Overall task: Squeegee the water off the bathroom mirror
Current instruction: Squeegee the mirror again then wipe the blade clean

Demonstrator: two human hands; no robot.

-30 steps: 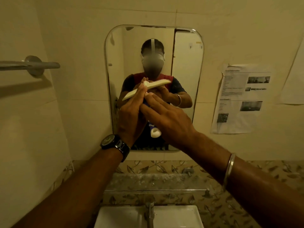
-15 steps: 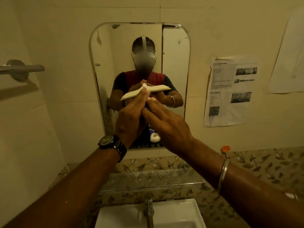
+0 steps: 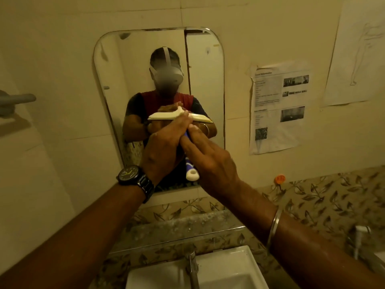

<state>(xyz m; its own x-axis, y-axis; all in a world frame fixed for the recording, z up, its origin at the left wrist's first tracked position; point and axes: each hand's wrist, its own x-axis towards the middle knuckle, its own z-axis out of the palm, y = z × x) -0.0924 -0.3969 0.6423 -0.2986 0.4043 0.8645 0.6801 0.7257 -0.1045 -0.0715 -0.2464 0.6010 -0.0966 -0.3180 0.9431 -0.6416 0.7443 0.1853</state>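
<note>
One rounded mirror [image 3: 116, 65] on beige tiles [image 3: 62, 59], squeegee [image 3: 162, 116] across it, sink [image 3: 229, 268] below

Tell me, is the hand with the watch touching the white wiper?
Touching. In the head view the left hand holds the white squeegee, with its fingers over the blade.

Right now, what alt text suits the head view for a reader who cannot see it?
A left hand and right hand hold a white-bladed squeegee level at the lower middle of a wall mirror, which reflects the person. A sink sits below; a printed sheet hangs to the right.
</note>
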